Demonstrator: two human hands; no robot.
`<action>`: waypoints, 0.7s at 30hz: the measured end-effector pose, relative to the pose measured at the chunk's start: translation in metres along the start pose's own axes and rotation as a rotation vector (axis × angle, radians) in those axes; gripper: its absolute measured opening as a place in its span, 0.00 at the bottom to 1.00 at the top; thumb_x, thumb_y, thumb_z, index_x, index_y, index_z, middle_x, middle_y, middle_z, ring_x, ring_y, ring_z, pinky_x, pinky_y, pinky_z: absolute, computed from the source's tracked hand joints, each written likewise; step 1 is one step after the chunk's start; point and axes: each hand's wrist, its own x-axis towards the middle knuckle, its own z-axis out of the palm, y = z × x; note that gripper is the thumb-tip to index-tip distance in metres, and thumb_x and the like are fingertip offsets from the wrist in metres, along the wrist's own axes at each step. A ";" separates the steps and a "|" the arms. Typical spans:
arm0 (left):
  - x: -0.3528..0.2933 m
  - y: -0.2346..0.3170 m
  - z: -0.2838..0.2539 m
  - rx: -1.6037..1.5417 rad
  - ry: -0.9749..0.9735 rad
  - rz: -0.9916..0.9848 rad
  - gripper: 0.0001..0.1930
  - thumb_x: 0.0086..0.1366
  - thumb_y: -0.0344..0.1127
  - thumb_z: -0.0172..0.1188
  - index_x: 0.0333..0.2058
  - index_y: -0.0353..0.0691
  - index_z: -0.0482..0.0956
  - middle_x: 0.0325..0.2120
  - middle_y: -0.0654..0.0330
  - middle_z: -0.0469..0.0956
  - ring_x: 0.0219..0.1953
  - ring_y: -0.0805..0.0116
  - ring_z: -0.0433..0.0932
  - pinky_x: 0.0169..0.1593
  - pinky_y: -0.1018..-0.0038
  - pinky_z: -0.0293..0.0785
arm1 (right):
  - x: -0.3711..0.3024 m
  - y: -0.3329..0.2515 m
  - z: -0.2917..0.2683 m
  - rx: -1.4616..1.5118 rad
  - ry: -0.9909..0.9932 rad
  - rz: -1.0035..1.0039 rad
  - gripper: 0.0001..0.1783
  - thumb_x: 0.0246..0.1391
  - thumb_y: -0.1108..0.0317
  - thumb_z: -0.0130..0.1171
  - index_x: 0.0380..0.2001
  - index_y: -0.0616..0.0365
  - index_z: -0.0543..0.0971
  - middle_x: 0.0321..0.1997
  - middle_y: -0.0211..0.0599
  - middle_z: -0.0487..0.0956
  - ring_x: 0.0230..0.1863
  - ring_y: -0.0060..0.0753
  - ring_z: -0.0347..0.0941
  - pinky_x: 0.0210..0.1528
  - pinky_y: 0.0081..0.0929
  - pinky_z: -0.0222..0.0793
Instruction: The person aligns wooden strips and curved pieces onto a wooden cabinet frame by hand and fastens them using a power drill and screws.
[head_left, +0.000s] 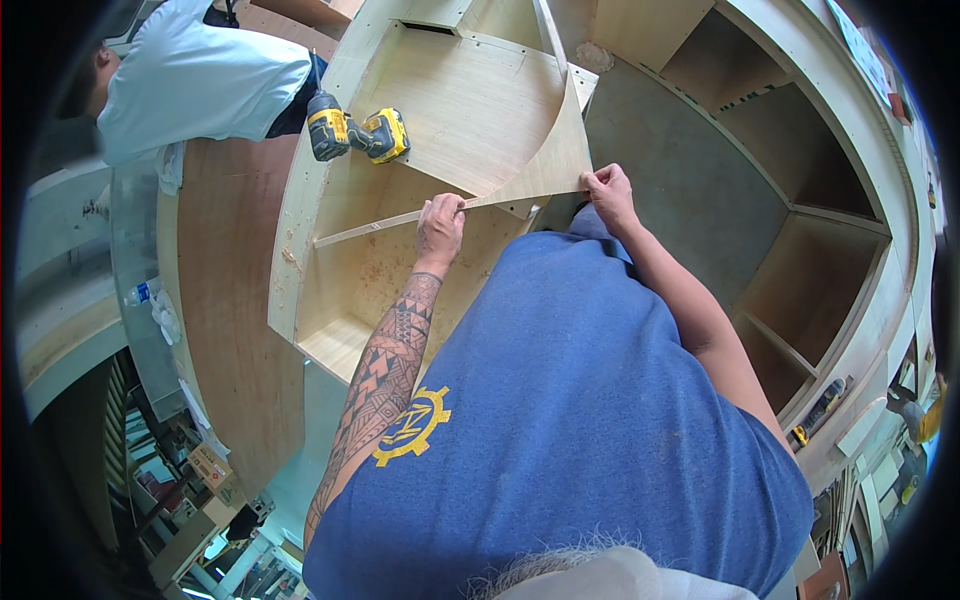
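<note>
A thin curved plywood piece [545,165] lies over the top of a pale wooden cabinet frame [297,230], one narrow arm reaching left and another running up and away. My left hand [440,230] is closed on its narrow left arm, fingers curled over the edge. At the wide right corner, my right hand [610,195] pinches the same piece between thumb and fingers. Beyond my left hand, a yellow and black cordless impact driver [357,133] rests on the frame's left rim, its battery over the open compartment.
A person in a light shirt [210,85] leans in at the far left beside a long brown wooden panel [240,290]. Curved open shelving [815,255] rises on the right, with a second tool [822,408] on its edge. Sawdust [375,250] lies inside the near compartment.
</note>
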 end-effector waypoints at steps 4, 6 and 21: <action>0.002 -0.002 0.003 0.008 0.006 -0.015 0.12 0.61 0.25 0.68 0.42 0.44 0.78 0.43 0.57 0.81 0.49 0.51 0.80 0.58 0.56 0.74 | -0.001 -0.001 -0.001 0.000 0.015 -0.005 0.16 0.58 0.61 0.69 0.35 0.63 0.77 0.32 0.40 0.82 0.33 0.29 0.79 0.38 0.31 0.77; 0.000 -0.003 0.003 0.000 0.003 -0.020 0.12 0.61 0.25 0.68 0.42 0.44 0.78 0.43 0.57 0.80 0.49 0.51 0.80 0.59 0.56 0.74 | -0.004 -0.004 -0.002 0.078 -0.008 0.024 0.15 0.58 0.62 0.70 0.35 0.63 0.77 0.30 0.37 0.82 0.30 0.26 0.78 0.34 0.28 0.77; -0.008 0.000 0.002 0.018 -0.072 0.005 0.12 0.61 0.25 0.66 0.42 0.41 0.76 0.43 0.53 0.78 0.50 0.48 0.78 0.58 0.54 0.73 | -0.011 -0.010 -0.019 0.160 -0.205 0.104 0.41 0.59 0.67 0.68 0.72 0.66 0.66 0.40 0.43 0.85 0.36 0.27 0.80 0.39 0.29 0.79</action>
